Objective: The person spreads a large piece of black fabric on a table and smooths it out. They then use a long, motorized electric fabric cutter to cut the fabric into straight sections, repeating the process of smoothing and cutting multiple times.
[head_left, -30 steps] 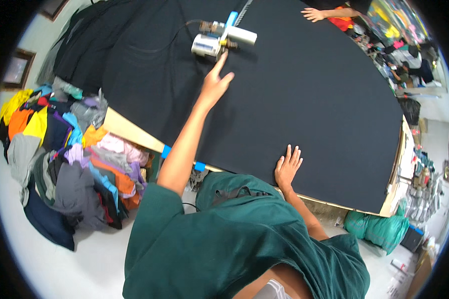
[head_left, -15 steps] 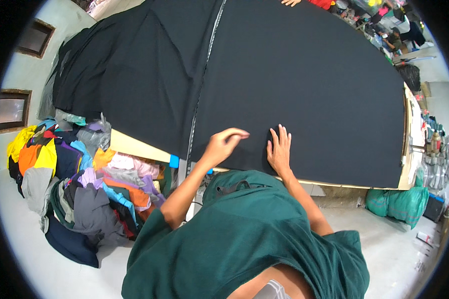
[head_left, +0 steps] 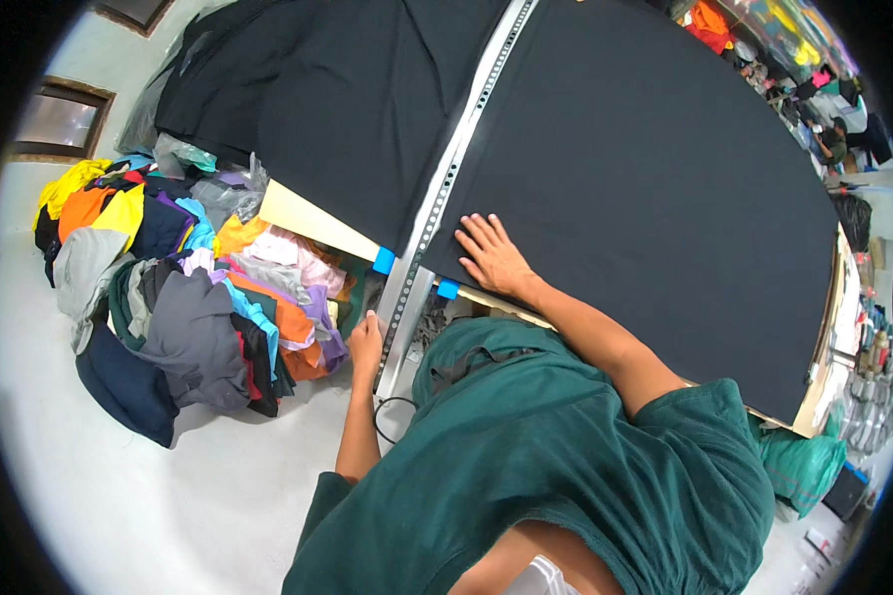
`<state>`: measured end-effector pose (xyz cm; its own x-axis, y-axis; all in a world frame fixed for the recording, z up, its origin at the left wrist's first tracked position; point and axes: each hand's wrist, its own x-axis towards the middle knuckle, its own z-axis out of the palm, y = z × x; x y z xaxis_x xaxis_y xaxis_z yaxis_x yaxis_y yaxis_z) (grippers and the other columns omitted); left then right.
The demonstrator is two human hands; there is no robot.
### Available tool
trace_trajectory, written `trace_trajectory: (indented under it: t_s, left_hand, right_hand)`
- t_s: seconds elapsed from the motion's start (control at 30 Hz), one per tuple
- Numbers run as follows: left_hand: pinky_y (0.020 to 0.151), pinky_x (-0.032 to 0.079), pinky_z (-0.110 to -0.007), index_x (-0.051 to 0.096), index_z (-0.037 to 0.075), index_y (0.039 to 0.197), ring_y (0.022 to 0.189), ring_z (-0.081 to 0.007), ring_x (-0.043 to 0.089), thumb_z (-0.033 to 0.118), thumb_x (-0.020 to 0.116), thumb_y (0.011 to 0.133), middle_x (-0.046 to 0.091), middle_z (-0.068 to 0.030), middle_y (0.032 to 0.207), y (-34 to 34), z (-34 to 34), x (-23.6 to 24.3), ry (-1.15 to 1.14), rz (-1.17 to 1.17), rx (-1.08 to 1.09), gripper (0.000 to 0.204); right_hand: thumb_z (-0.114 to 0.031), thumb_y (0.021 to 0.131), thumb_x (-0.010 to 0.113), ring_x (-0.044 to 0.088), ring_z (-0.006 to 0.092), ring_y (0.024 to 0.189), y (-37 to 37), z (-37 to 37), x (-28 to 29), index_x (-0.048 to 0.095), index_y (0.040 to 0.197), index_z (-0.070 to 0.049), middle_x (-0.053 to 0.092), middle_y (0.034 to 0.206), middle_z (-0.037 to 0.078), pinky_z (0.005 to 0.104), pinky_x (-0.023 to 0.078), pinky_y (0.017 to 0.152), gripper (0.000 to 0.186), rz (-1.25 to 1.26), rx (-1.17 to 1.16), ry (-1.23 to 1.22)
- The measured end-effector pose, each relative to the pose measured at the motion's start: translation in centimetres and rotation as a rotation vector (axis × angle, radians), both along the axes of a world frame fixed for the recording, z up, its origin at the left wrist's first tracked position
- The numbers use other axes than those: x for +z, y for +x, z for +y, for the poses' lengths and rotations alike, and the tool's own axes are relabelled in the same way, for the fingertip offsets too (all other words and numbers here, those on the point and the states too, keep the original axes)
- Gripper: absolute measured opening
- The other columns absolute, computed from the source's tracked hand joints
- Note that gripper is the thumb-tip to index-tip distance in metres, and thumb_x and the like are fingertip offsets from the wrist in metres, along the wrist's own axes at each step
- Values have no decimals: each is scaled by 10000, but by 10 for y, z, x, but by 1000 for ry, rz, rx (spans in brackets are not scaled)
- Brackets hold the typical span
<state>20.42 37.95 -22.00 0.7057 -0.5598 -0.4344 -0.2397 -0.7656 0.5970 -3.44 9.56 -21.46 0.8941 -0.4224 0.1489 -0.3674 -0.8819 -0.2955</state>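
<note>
Black cloth [head_left: 655,188] covers the large table, smooth on the right and creased on the left. Across it runs a long metal rail [head_left: 430,219] with a row of holes, jutting past the table's near edge. My left hand [head_left: 365,342] is closed on the left side of the rail's near end; its fingertips are partly hidden. Flat on the cloth, just right of the rail, my right hand [head_left: 496,260] rests with fingers spread, holding nothing. Blue pieces [head_left: 384,260] sit at the table edge beside the rail.
A heap of coloured clothes [head_left: 193,297] lies on the floor to the left. Near the rail's end a dark cable [head_left: 378,421] loops down. A green sack [head_left: 804,466] stands by the right table corner. Farther back on the right, a person [head_left: 835,142] is among piled goods.
My left hand has come down from above the cloth to the rail's near end. The right hand has shifted left, toward the rail. More of the rail's face shows, and the view has turned.
</note>
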Motion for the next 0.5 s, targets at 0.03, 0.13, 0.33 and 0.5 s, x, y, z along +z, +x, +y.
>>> trace_trajectory:
  t_s: [0.03, 0.13, 0.33, 0.5]
  left_hand:
    - [730, 465, -501, 640, -50, 832, 720, -386, 618, 518, 425, 1109, 635, -243, 741, 0, -1, 7, -10, -14, 15, 667]
    - [688, 438, -503, 613, -58, 802, 661, -365, 562, 524, 442, 1106, 591, -229, 695, 1, -1, 36, -26, -29, 50, 678]
    - [656, 420, -487, 609, -38, 815, 637, -357, 535, 530, 497, 1092, 571, -223, 684, -10, -8, 76, -125, -101, -32, 642]
    - [650, 425, -483, 580, -13, 816, 649, -378, 552, 489, 577, 1071, 585, -206, 703, -14, -15, 69, -104, -227, -106, 563]
  right_hand:
    - [-383, 1076, 531, 338, 386, 1557, 7, 2, -1, 538, 1500, -30, 429, 1624, 229, 568, 186, 1312, 551, 106, 32, -18]
    - [-419, 1091, 474, 292, 366, 1587, 24, 5, -2, 587, 1494, -83, 415, 1649, 196, 582, 131, 1325, 536, 155, 111, -92]
    - [-495, 1120, 360, 182, 340, 1632, 62, -10, 3, 540, 1561, -137, 361, 1698, 165, 590, 47, 1336, 596, 354, 241, 87]
    - [-412, 1122, 441, 314, 351, 1582, 30, 2, 2, 543, 1514, -82, 420, 1647, 193, 562, 162, 1335, 522, 58, 325, 121]
